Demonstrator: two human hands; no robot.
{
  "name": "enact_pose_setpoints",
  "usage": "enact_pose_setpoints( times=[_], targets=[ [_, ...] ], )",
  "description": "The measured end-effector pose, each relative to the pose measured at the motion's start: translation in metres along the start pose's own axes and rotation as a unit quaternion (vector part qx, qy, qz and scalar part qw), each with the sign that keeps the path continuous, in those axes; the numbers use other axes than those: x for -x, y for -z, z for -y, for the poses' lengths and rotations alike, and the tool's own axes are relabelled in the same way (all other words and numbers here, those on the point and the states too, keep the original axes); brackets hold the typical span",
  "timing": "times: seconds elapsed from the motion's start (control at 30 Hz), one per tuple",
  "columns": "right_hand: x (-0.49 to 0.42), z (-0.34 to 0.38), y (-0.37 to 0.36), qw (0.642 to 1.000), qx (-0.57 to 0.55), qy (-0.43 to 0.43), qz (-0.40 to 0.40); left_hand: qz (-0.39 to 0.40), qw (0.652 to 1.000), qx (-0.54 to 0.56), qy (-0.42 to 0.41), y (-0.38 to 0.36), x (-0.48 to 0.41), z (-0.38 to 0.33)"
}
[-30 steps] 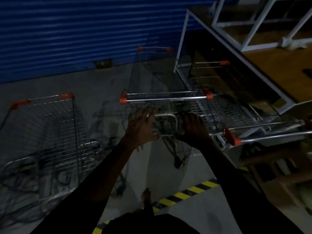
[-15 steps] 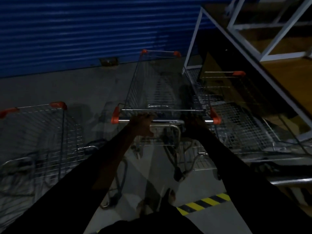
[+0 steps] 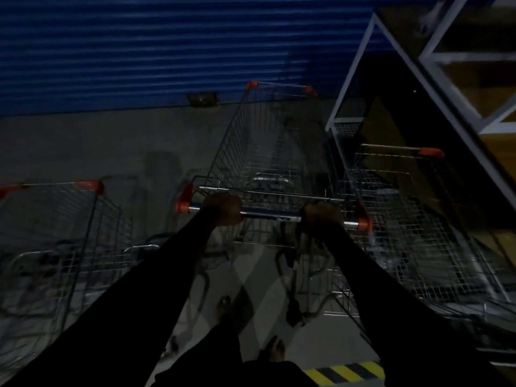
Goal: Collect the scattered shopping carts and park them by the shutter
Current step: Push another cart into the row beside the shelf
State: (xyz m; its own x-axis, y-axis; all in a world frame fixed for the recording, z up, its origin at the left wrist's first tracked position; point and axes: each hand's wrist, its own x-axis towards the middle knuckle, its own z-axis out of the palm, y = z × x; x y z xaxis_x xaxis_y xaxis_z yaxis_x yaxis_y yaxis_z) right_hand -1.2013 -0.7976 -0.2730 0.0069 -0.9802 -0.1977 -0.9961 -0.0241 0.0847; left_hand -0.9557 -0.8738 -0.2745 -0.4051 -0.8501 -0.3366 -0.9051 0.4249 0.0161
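Head view: the blue roller shutter [image 3: 139,51] fills the far side, and the wire shopping cart [image 3: 265,141] points nose-first at it, near but not touching. Left hand [image 3: 223,209] and right hand [image 3: 321,219] have a clenched grip on its handle bar [image 3: 270,215]; a hard shove could ram it into the shutter.

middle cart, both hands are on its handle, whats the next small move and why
Probably a short straight push toward the shutter. The left hand and right hand both grip the handle, the middle cart points at the shutter, and it sits between the left cart and the right cart, so steering straight should avoid clipping either.
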Motion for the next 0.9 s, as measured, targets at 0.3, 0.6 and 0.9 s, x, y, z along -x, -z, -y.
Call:
enact_pose_setpoints(
  times=[0.3, 0.6, 0.9],
  targets=[
    [-0.092, -0.005, 0.007, 0.998, 0.037, -0.047, 0.008, -0.013, 0.999, 0.03, -0.004, 0.027, -0.083, 0.039],
    [-0.155, 0.017, 0.003, 0.984, 0.067, -0.031, -0.159, -0.024, 0.999, 0.027, -0.012, 0.038, -0.119, 0.094],
    [-0.159, 0.067, 0.012, 0.982, 0.03, 0.017, -0.184, -0.006, 1.0, 0.0, 0.03, 0.035, -0.089, 0.131]
  ],
)
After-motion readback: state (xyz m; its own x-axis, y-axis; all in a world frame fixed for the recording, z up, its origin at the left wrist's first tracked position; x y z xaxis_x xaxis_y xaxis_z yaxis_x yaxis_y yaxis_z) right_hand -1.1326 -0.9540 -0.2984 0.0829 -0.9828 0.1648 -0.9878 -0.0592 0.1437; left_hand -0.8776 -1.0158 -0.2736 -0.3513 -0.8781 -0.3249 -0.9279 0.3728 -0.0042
